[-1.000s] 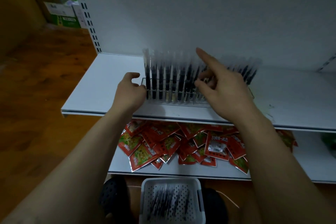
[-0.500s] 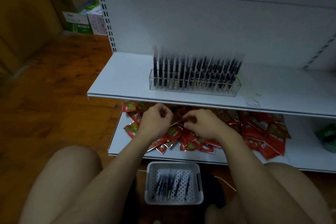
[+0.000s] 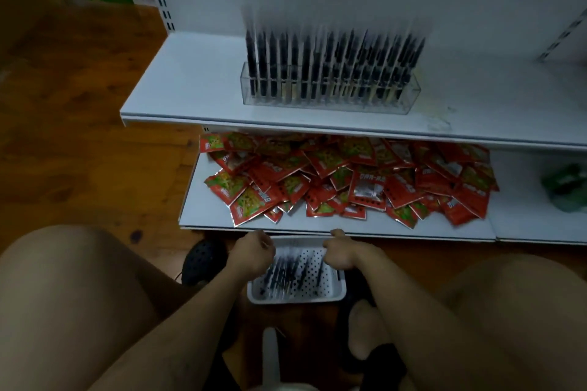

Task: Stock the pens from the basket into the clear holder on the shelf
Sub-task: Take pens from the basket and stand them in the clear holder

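White shelf (image 3: 190, 89) carries clear holder (image 3: 330, 103) w/ upright pens (image 3: 317, 67). Near, basket (image 3: 295, 298) on floor (image 3: 79, 105); left hand (image 3: 252, 254) & right hand (image 3: 344, 252) over it, fingers (image 3: 329, 259) curled, can't tell if grasping anything.

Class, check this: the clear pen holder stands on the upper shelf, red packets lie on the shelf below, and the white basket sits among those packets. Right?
No. The head view shows the white basket on the floor in front of the lower shelf, not among the red packets. The clear pen holder stands as stated.
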`<state>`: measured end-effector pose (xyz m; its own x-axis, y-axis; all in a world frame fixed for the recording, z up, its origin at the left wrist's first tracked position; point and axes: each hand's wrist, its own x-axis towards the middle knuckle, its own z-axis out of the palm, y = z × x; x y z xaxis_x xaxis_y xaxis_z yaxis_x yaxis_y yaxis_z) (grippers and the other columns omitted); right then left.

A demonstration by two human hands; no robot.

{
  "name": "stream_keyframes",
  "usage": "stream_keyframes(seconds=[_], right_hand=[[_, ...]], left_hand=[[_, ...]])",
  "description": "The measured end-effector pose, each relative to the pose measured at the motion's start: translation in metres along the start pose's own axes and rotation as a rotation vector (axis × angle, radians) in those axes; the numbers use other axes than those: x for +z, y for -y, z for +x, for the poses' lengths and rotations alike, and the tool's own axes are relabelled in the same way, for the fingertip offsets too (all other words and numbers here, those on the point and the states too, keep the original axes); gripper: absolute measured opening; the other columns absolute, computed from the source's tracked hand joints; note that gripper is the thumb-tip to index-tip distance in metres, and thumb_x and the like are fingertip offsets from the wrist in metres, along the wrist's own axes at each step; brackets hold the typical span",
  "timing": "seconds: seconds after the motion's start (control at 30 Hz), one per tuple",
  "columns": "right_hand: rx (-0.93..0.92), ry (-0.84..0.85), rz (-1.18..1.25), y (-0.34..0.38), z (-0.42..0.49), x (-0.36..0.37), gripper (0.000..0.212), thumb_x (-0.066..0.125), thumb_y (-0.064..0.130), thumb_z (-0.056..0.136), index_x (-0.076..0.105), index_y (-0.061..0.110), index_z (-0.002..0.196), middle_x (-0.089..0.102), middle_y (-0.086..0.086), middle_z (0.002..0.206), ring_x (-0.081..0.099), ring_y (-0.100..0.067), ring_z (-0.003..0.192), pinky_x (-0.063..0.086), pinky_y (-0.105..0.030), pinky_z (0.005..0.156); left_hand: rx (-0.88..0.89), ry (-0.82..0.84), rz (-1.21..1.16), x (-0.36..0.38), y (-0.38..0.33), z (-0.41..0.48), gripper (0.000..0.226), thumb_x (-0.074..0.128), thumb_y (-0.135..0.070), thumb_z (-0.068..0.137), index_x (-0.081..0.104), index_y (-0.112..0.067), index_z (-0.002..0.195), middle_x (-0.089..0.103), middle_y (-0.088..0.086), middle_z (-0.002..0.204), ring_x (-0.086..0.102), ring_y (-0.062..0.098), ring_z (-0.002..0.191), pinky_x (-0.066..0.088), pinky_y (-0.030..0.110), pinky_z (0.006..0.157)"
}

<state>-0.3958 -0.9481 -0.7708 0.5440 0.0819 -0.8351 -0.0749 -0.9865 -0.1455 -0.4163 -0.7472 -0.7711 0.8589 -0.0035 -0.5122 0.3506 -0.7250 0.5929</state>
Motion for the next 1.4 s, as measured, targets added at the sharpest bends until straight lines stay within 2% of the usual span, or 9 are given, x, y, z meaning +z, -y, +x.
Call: stream_keyframes(seconds=[0.17,0.23,0.33,0.47,0.63,0.87,1.07,1.27,1.4], right_hand=[[0.065,0.08,0.098,0.007,0.041,0.042,0.043,0.044,0.018,0.099,0.044,0.007,0.14,0.028,-0.021,0.153,0.031,-0.034,0.138,0.024,-0.044,0.114],[0.081,0.121,0.161,0.005,0.066,0.061,0.011,0.046,0.019,0.097,0.056,0.016,0.1,0.05,-0.018,0.124,0.047,-0.021,0.103,0.038,-0.031,0.086],[0.112,0.209,0.276,0.005,0.09,0.074,0.033,0.036,0.01,0.099,0.038,0.018,0.067,0.042,-0.015,0.086,0.042,-0.016,0.082,0.031,-0.023,0.065],[0.167,0.216,0.321,0.004,0.12,0.078,0.037,0.035,0.014,0.102,0.047,-0.001,0.133,0.021,-0.024,0.154,0.025,-0.034,0.142,0.034,-0.041,0.107],[0.196,0.172,0.301,-0.001,0.149,0.081,0.04,0.032,0.006,0.1,0.042,-0.007,0.136,0.029,-0.026,0.151,0.028,-0.038,0.139,0.02,-0.041,0.117],[0.387,0.069,0.474,0.01,0.167,0.092,0.049,0.039,0.02,0.101,0.033,-0.003,0.143,0.021,-0.02,0.154,0.037,-0.033,0.133,0.039,-0.036,0.106],[0.458,-0.085,0.847,-0.002,0.144,0.074,0.025,0.057,0.015,0.093,0.054,0.004,0.071,0.054,-0.008,0.065,0.054,-0.018,0.057,0.047,-0.026,0.052],[0.264,-0.122,1.134,0.012,0.079,0.05,0.018,0.063,-0.007,0.085,0.066,0.01,0.077,0.067,-0.016,0.09,0.064,-0.026,0.074,0.059,-0.043,0.079],[-0.009,-0.164,0.965,0.029,0.035,0.018,0.033,0.064,-0.011,0.081,0.049,0.01,0.102,0.057,-0.017,0.109,0.067,-0.031,0.083,0.059,-0.037,0.06]], left_hand=[[-0.011,0.069,-0.026,0.016,0.006,0.023,0.016,0.058,-0.025,0.092,0.061,-0.014,0.103,0.062,0.001,0.09,0.058,0.014,0.075,0.042,0.019,0.064],[-0.03,0.088,-0.07,0.027,0.012,0.032,0.011,0.057,-0.021,0.093,0.059,-0.013,0.1,0.061,0.003,0.086,0.055,0.009,0.063,0.041,0.011,0.049],[-0.111,0.14,-0.098,0.045,0.032,0.046,0.006,0.055,-0.016,0.093,0.059,-0.012,0.095,0.061,0.002,0.078,0.052,0.006,0.058,0.038,0.008,0.044],[-0.253,0.162,-0.197,0.07,0.056,0.067,0.01,0.055,-0.012,0.091,0.064,-0.006,0.091,0.062,0.01,0.077,0.052,0.014,0.061,0.039,0.018,0.049],[-0.351,0.187,-0.353,0.088,0.062,0.094,0.017,0.052,-0.003,0.091,0.062,-0.005,0.077,0.052,0.009,0.064,0.043,0.011,0.051,0.035,0.016,0.044],[-0.41,0.194,-0.426,0.104,0.065,0.113,0.023,0.054,-0.02,0.093,0.059,-0.019,0.07,0.06,0.005,0.066,0.051,0.016,0.058,0.038,0.025,0.055],[-0.356,0.228,-0.407,0.084,0.048,0.101,0.025,0.05,-0.014,0.094,0.057,-0.018,0.071,0.055,0.005,0.066,0.046,0.012,0.052,0.035,0.02,0.046],[-0.246,0.165,-0.386,0.05,0.018,0.071,0.012,0.056,-0.02,0.087,0.064,-0.011,0.084,0.066,0.009,0.078,0.056,0.02,0.063,0.042,0.027,0.056],[-0.088,0.139,-0.371,0.01,-0.018,0.044,0.023,0.054,-0.032,0.091,0.062,-0.013,0.102,0.068,0.008,0.086,0.059,0.019,0.074,0.045,0.029,0.065]])
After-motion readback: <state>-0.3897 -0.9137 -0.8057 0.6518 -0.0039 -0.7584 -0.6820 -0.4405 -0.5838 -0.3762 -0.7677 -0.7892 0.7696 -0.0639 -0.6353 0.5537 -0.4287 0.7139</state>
